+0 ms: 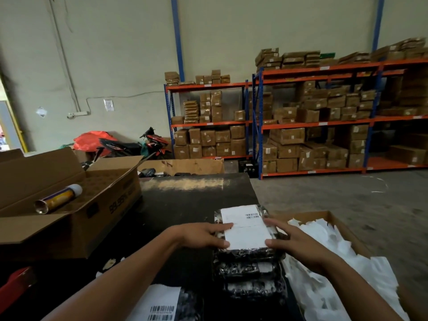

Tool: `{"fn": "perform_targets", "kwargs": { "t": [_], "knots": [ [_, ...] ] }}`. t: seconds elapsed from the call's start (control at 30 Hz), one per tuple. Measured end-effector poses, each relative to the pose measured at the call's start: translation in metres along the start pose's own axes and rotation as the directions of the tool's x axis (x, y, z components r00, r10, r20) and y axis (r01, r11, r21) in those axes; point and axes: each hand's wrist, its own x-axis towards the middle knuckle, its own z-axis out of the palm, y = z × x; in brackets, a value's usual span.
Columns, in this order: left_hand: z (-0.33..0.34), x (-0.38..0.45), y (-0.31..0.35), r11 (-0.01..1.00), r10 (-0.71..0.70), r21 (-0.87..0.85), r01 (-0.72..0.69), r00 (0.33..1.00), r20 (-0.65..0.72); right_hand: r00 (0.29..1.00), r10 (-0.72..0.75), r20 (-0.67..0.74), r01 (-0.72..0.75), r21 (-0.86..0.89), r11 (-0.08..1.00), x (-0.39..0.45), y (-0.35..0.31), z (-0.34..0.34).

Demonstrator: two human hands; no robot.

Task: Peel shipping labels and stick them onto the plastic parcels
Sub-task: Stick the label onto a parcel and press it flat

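Observation:
A stack of black plastic parcels (249, 272) stands on the dark table, right of centre. The top parcel (264, 210) carries a white shipping label (243, 225) with barcodes at its far right corner. My left hand (199, 235) lies on the label's left edge, fingers stretched flat and thumb at the near left corner. My right hand (294, 242) presses the right edge of the label and parcel, thumb at the near right corner. Another labelled parcel (162, 304) lies at the bottom edge of the view.
An open cardboard box (69, 209) with a yellow spray can (59, 198) sits at the left. A box full of white backing-paper scraps (328, 258) is at the right. A red object (16, 283) lies at the lower left. Shelves of cartons (312, 126) and a motorbike (139, 144) stand behind.

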Motion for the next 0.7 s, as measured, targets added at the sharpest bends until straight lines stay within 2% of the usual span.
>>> {"fn": "perform_targets", "kwargs": {
  "t": [0.13, 0.23, 0.27, 0.37, 0.4, 0.47, 0.53, 0.6, 0.7],
  "knots": [
    [-0.003, 0.008, 0.012, 0.996, -0.046, 0.074, 0.05, 0.997, -0.056, 0.996, 0.076, -0.054, -0.088, -0.276, 0.957, 0.019, -0.027, 0.012],
    [-0.001, 0.014, 0.014, 0.989, -0.061, 0.136, 0.065, 0.998, -0.03, 0.991, 0.065, -0.118, -0.112, -0.458, 0.882, 0.028, -0.029, 0.021],
    [-0.001, 0.013, 0.011, 0.993, -0.063, 0.101, 0.064, 0.998, -0.006, 0.991, 0.067, -0.115, -0.11, -0.428, 0.897, 0.025, -0.024, 0.019],
    [-0.005, 0.004, 0.001, 0.987, -0.043, -0.151, 0.05, 0.998, 0.05, 0.991, 0.121, -0.052, -0.125, -0.084, 0.989, 0.012, -0.016, 0.004],
    [-0.006, 0.003, -0.001, 0.977, -0.038, -0.207, 0.048, 0.998, 0.051, 0.991, 0.121, -0.053, -0.125, -0.062, 0.99, 0.011, -0.015, 0.0],
    [-0.007, 0.003, 0.003, 0.979, -0.048, -0.196, 0.052, 0.999, 0.025, 0.992, 0.106, -0.07, -0.116, -0.168, 0.979, 0.016, -0.019, 0.002],
    [-0.004, 0.007, 0.01, 0.996, -0.065, -0.064, 0.064, 0.998, -0.01, 0.994, 0.079, -0.082, -0.098, -0.265, 0.959, 0.021, -0.023, 0.013],
    [0.002, 0.011, 0.011, 0.998, -0.045, 0.032, 0.047, 0.997, -0.058, 0.986, 0.023, -0.165, -0.064, -0.246, 0.967, 0.023, -0.016, 0.025],
    [0.013, 0.013, 0.007, 0.999, -0.036, -0.039, 0.032, 0.994, -0.107, 0.948, -0.06, -0.314, 0.002, -0.181, 0.984, 0.022, -0.003, 0.035]
  ]
}}
